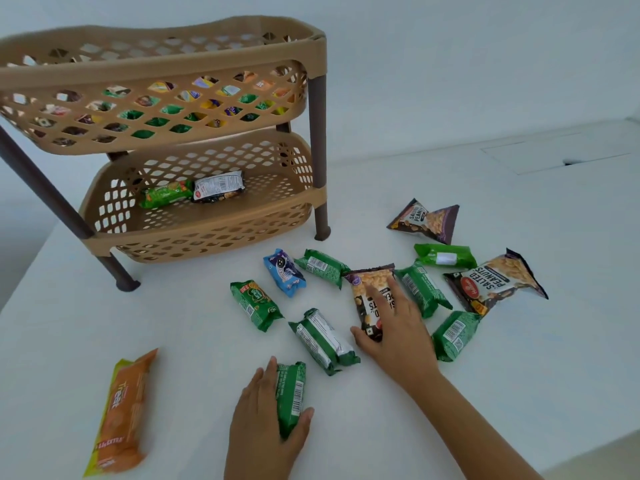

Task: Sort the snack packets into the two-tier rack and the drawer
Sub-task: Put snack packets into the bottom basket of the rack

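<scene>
At the bottom centre, the left hand (266, 420) has its grip closed round a small green foil biscuit packet (291, 396), thumb and fingers curled on it. Lower left on the white bench (519, 393) lies a long orange wafer packet (119, 414). Further up, the right hand (394, 327) rests with straight fingers on a dark salted-peanuts pouch (369, 299), among scattered green packets. At upper left, the tan plastic two-tier lattice rack (180, 216) holds a green packet (166, 195) and a black packet (218, 187) in its lower basket, many mixed packets above.

A plain indoor room, home-like, is showing here: a white worktop (138, 323) is meeting a bare white wall (450, 64) just behind a beige plastic two-tier rack (166, 81).
</scene>
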`<state>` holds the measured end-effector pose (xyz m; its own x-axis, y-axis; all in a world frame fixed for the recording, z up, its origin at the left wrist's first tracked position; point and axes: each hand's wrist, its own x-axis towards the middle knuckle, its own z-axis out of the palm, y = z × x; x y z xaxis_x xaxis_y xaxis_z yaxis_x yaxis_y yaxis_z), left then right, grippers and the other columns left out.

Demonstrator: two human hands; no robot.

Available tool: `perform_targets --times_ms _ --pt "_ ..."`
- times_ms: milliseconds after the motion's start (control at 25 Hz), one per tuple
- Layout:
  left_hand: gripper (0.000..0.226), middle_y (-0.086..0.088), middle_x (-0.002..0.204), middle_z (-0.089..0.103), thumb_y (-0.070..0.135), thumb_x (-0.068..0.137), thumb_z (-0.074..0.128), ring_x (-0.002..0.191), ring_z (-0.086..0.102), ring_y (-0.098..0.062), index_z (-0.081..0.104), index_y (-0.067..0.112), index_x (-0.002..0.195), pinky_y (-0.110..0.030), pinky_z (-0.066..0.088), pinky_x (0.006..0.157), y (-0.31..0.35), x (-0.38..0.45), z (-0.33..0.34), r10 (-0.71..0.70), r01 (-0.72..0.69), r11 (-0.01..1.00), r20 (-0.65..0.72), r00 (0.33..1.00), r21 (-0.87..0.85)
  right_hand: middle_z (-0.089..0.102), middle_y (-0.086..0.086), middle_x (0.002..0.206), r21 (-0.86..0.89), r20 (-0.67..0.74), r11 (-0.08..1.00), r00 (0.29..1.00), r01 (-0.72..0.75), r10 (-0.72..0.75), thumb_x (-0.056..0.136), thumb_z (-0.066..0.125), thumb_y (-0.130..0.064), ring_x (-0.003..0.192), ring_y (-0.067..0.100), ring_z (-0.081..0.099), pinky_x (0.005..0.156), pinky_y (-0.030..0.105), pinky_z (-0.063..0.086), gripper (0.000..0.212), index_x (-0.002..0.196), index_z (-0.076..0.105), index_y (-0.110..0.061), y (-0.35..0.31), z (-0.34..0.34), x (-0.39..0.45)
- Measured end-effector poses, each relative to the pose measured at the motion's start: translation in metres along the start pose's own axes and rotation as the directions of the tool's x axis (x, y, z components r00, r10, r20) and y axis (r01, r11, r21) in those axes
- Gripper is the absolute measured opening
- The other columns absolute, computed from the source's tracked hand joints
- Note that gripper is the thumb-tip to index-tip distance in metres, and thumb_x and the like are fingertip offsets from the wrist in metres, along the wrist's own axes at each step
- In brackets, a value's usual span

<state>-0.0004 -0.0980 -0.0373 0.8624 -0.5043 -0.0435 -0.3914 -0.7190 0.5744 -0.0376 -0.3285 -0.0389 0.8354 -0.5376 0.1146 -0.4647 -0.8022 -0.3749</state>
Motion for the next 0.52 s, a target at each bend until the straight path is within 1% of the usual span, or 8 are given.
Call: perform_targets --times_ms 40,80,120,160,200,280,400,520 --pt "0.085 -0.016 0.125 0.059 0.055 0.067 0.05 0.116 0.056 -0.034 0.039 0.006 0.136 -0.047 0.047 0.094 0.001 0.001 0.001 0.026 -0.023 0.997 -0.035 0.999 0.069 0.013 0.001 0.157 0.02 -0.01 1.0 1.0 -0.003 0.003 0.08 0.049 -0.06 0.136 0.025 0.029 0.11 0.039 0.029 0.073 0.143 0.025 -0.034 0.001 0.0 0.0" --pt "0.078 -0.018 0.102 0.067 0.051 0.066 0.053 0.091 0.066 -0.036 0.052 -0.001 0.125 -0.047 0.055 0.074 0.002 0.001 0.0 0.062 -0.051 0.988 -0.073 0.995 0.149 0.014 0.001 0.156 0.04 -0.021 0.999 1.0 -0.009 0.01 0.08 0.051 -0.056 0.135 0.025 0.03 0.109 0.039 0.029 0.071 0.143 0.028 -0.033 0.0 0.001 0.0" --pt "0.072 -0.015 0.082 0.068 0.049 0.064 0.054 0.071 0.067 -0.034 0.06 -0.003 0.114 -0.043 0.056 0.057 0.004 0.001 -0.002 0.083 -0.063 0.98 -0.098 0.992 0.191 0.016 0.002 0.156 0.056 -0.035 0.998 0.999 -0.014 0.016 0.08 0.054 -0.052 0.134 0.025 0.032 0.108 0.039 0.031 0.069 0.142 0.03 -0.032 0.0 0.001 -0.001" --pt "0.068 -0.012 0.072 0.065 0.046 0.062 0.057 0.059 0.064 -0.031 0.063 -0.004 0.108 -0.039 0.053 0.047 0.006 0.001 -0.006 0.088 -0.065 0.976 -0.102 0.991 0.209 0.019 0.002 0.155 0.068 -0.05 0.998 0.999 -0.015 0.018 0.08 0.056 -0.047 0.132 0.025 0.034 0.106 0.039 0.033 0.067 0.141 0.033 -0.032 -0.001 0.002 -0.002" --pt "0.066 -0.011 0.067 0.063 0.043 0.059 0.06 0.054 0.062 -0.03 0.065 -0.004 0.104 -0.037 0.051 0.042 0.007 0.002 -0.009 0.082 -0.058 0.975 -0.102 0.991 0.217 0.021 0.003 0.154 0.08 -0.064 0.997 0.998 -0.011 0.016 0.08 0.059 -0.043 0.131 0.025 0.036 0.104 0.039 0.036 0.066 0.14 0.035 -0.031 -0.001 0.002 -0.002" --pt "0.064 -0.011 0.064 0.062 0.038 0.054 0.064 0.05 0.061 -0.029 0.066 -0.005 0.101 -0.036 0.049 0.039 0.008 0.004 -0.014 0.083 -0.057 0.974 -0.115 0.99 0.218 0.023 0.002 0.154 0.129 -0.079 0.992 0.997 -0.015 0.025 0.08 0.062 -0.034 0.131 0.024 0.036 0.099 0.039 0.041 0.064 0.139 0.037 -0.03 0.0 0.0 -0.002" --pt "0.064 -0.012 0.066 0.064 0.043 0.065 0.047 0.051 0.061 -0.028 0.065 -0.005 0.102 -0.034 0.047 0.038 0.007 0.011 -0.033 0.103 -0.072 0.977 -0.145 0.984 0.202 0.029 -0.003 0.15 0.332 -0.069 0.939 0.99 -0.093 0.123 0.081 0.064 -0.024 0.125 0.012 0.039 0.087 0.029 0.045 0.06 0.133 0.04 -0.039 0.001 -0.01 0.001" --pt "0.067 -0.014 0.08 0.063 0.046 0.072 0.044 0.065 0.058 -0.028 0.058 -0.001 0.117 -0.036 0.045 0.052 0.003 0.03 -0.066 0.046 -0.023 0.995 -0.247 0.968 0.098 0.04 -0.004 0.141 0.526 -0.075 0.849 0.99 -0.062 0.118 0.08 0.065 -0.015 0.109 0.004 0.04 0.083 0.014 0.037 0.064 0.116 0.036 -0.059 -0.01 -0.028 0.002"
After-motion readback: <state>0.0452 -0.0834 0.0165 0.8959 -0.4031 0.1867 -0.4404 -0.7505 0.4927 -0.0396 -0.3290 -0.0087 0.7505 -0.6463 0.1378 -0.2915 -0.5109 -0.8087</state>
